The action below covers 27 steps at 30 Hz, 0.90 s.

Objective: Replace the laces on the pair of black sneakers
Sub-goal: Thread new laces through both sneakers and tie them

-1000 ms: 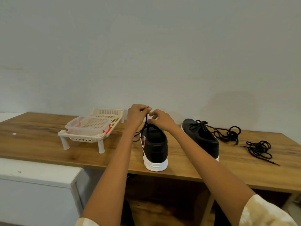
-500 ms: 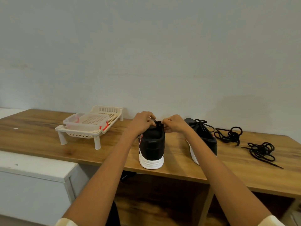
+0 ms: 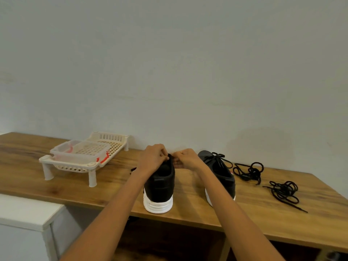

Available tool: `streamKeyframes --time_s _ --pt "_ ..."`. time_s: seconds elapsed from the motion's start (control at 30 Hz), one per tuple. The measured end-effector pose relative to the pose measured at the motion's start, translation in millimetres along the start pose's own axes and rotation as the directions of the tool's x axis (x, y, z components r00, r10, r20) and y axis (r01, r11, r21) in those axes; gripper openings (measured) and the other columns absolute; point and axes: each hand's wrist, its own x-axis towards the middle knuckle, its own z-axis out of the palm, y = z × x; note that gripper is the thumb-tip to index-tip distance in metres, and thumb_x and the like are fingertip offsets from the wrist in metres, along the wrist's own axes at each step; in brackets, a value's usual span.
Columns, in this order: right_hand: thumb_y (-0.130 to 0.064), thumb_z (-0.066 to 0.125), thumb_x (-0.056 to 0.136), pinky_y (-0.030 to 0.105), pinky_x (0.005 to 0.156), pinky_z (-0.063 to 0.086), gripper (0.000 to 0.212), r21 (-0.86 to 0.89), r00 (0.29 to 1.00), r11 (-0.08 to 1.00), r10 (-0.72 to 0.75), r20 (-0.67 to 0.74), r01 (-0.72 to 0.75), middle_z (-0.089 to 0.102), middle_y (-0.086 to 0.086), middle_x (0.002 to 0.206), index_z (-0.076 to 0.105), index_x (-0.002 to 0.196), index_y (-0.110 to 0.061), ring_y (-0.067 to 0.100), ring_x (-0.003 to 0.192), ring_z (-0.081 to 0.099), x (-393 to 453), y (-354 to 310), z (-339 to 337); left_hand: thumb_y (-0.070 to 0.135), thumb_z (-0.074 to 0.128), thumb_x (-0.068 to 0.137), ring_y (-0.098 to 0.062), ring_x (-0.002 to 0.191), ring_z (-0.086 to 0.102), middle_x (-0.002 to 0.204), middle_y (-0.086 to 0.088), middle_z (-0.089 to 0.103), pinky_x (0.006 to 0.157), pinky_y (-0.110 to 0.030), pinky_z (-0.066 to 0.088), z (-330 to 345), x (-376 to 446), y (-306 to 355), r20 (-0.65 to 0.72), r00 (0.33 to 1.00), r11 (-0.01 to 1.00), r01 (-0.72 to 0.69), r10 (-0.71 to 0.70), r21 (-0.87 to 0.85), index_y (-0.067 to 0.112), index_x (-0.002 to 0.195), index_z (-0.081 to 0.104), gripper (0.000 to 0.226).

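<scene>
Near sneaker: the black fabric sneaker with a thick white sole stands upright at the front edge of the surface, heel toward the camera.
Left grip: the left hand sits at the top of that sneaker's tongue, fingers curled and pinching something dark there; it looks like the lace, though it is too small to be sure.
Right grip: the right hand meets it from the other side, fingertips pinched at the same spot.
Second sneaker: the matching black sneaker stands just to the right, its black lace loose over the top.
Spare laces: a tangled black lace bundle lies beside that shoe; a second black lace bundle sits further right, one end trailing toward the front edge.
Surface: the brown wood-grain surface carries it all.
Rack: a cream plastic slotted rack on legs stands well to the left, holding a clear plastic box with red clips.
</scene>
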Motion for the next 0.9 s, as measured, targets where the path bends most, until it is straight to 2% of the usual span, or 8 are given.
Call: streamKeyframes --time_s 0.17,0.3,0.4,0.5,0.6,0.7,0.8,0.9 --pt "-0.002 0.057 0.093 0.020 0.073 0.057 0.026 0.057 0.998 0.998 -0.012 0.066 0.008 0.066 0.023 0.108 0.062 0.114 0.012 0.022 0.088 0.066 -3.0 5.1 -6.1 0.023 0.062 0.089 -0.018 0.088 0.064 0.093 -0.001 0.070 0.079 -0.035 0.054 -2.2 -3.0 0.1 0.034 0.998 0.998 -0.059 0.057 0.034 0.021 0.111 0.057 0.023" --pt "-0.005 0.056 0.094 0.017 0.061 0.054 0.015 -0.120 0.999 0.992 -0.034 0.001 0.034 0.064 0.006 0.073 0.067 0.085 0.000 0.013 0.068 0.062 -2.7 3.5 2.7 0.028 0.064 0.087 -0.017 0.097 0.058 0.101 0.000 0.066 0.078 -0.026 0.044 -12.7 -0.8 1.8 0.052 0.994 0.988 -0.104 0.098 0.115 0.022 0.104 0.071 0.019" --pt "-0.001 0.042 0.095 0.025 0.057 0.046 0.030 -0.111 0.998 0.994 -0.010 -0.066 0.002 0.053 0.005 0.069 0.052 0.069 -0.011 0.016 0.060 0.051 -0.6 -7.5 9.4 0.030 0.070 0.082 -0.019 0.099 0.056 0.099 -0.001 0.061 0.082 -0.031 0.044 -21.3 5.6 -0.9 0.097 0.991 0.982 -0.104 0.089 0.157 0.026 0.102 0.073 0.020" --pt "0.001 0.034 0.096 0.025 0.056 0.046 0.027 0.246 0.986 0.969 0.009 -0.165 0.032 0.058 0.009 0.079 0.051 0.076 -0.006 0.018 0.062 0.055 -3.1 -24.5 7.7 0.025 0.063 0.087 -0.016 0.101 0.054 0.103 0.003 0.060 0.091 -0.036 0.043 -21.9 7.1 -6.4 0.155 0.987 0.996 -0.056 0.045 0.069 0.029 0.102 0.073 0.019" --pt "-0.002 0.028 0.100 0.029 0.066 0.055 0.028 0.635 0.979 0.750 -0.078 -0.191 0.184 0.062 0.014 0.086 0.048 0.081 -0.003 0.023 0.071 0.061 -4.5 -34.8 5.2 0.031 0.049 0.091 -0.016 0.102 0.052 0.102 0.006 0.063 0.097 -0.045 0.038 -20.7 9.7 -4.7 0.188 0.982 0.999 0.029 -0.021 -0.038 0.029 0.094 0.074 0.025" --pt "-0.007 0.029 0.103 0.027 0.064 0.057 0.025 0.753 0.960 0.596 -0.184 -0.209 0.278 0.061 0.011 0.080 0.046 0.084 -0.009 0.020 0.067 0.063 -3.4 -41.4 7.3 0.049 0.050 0.091 -0.017 0.099 0.051 0.094 0.007 0.061 0.094 -0.042 0.036 -17.4 10.2 3.1 0.218 0.976 0.999 0.006 -0.014 0.038 0.030 0.091 0.073 0.030" --pt "-0.009 0.034 0.103 0.025 0.060 0.052 0.021 0.711 0.940 0.615 -0.241 -0.242 0.341 0.056 0.004 0.071 0.047 0.086 -0.010 0.015 0.061 0.057 -0.6 -43.3 2.8 0.045 0.061 0.086 -0.018 0.102 0.057 0.099 0.004 0.067 0.097 -0.045 0.039 -14.6 15.4 7.0 0.126 0.992 0.999 0.027 -0.023 -0.034 0.028 0.090 0.075 0.022" --pt "-0.011 0.045 0.100 0.023 0.060 0.046 0.012 0.234 0.904 0.881 -0.363 -0.226 0.412 0.052 0.001 0.069 0.056 0.100 -0.009 0.011 0.059 0.050 -2.2 -31.1 -9.7 0.032 0.067 0.085 -0.016 0.090 0.063 0.086 0.002 0.072 0.087 -0.034 0.046 -29.6 26.6 15.9 -0.101 0.979 0.897 0.117 -0.176 -0.427 0.019 0.080 0.075 0.016"
